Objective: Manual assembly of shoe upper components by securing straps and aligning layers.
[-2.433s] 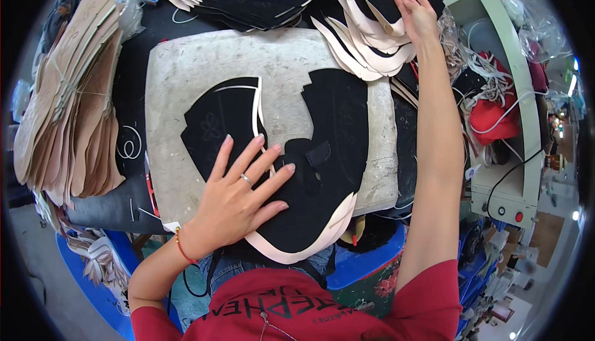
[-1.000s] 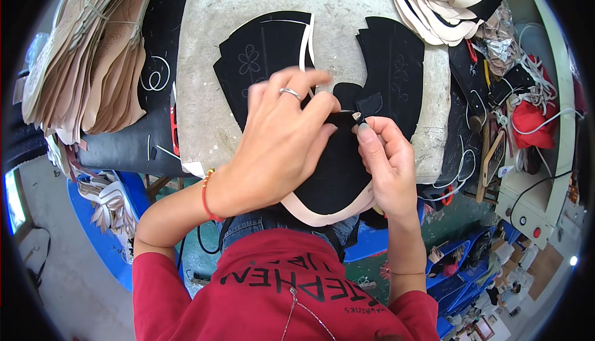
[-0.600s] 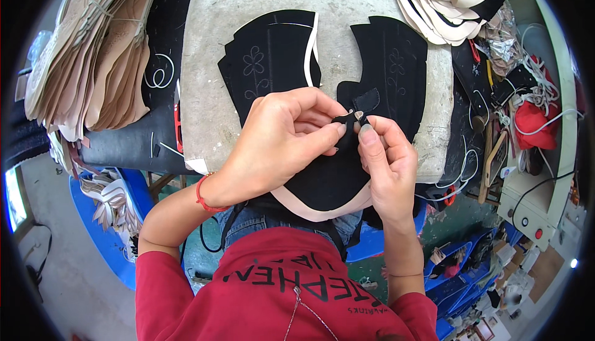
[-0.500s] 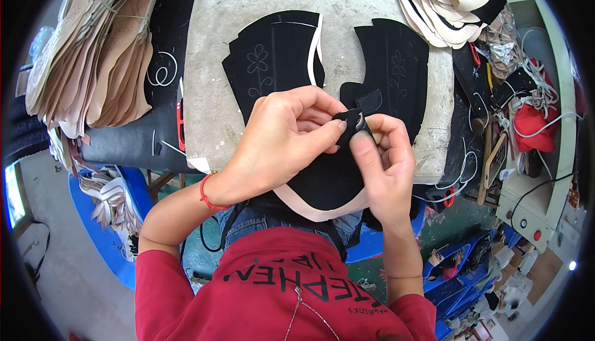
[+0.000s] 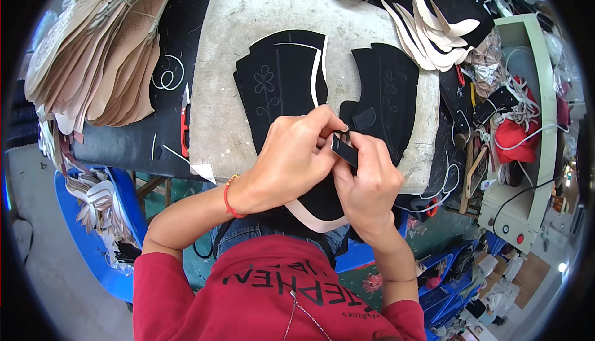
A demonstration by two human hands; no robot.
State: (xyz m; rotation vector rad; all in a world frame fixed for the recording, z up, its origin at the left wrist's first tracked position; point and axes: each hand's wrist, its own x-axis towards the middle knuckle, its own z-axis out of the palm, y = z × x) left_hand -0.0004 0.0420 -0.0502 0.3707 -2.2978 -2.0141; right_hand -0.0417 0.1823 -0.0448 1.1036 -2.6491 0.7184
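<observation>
My left hand (image 5: 297, 149) and my right hand (image 5: 370, 183) meet over the front of the pale board, thumbs and fingertips pinched together. Between them is the folded edge of a black shoe-upper piece (image 5: 344, 150), turned up like a narrow strip. The piece hangs down toward my lap, and a pale pink band (image 5: 313, 218) runs along its lower rim. Beyond my left hand lies a pile of black flower-stitched pieces (image 5: 282, 84) with a white edge. A similar black piece (image 5: 393, 84) lies past my right hand, near a small black tab (image 5: 364, 119).
The worn board (image 5: 226, 25) rests on a black-topped table. Tied stacks of beige pieces (image 5: 102, 50) stand at the left, red-handled scissors (image 5: 185, 127) beside the board. Cream curved pieces (image 5: 434, 34) lie far right, near a grey metal cabinet (image 5: 530, 124). A blue bin (image 5: 93, 242) sits lower left.
Both hands have drawn closer together, my right hand shifting left. The folded black edge now shows as a strip between the fingers. The whole view has shifted slightly.
</observation>
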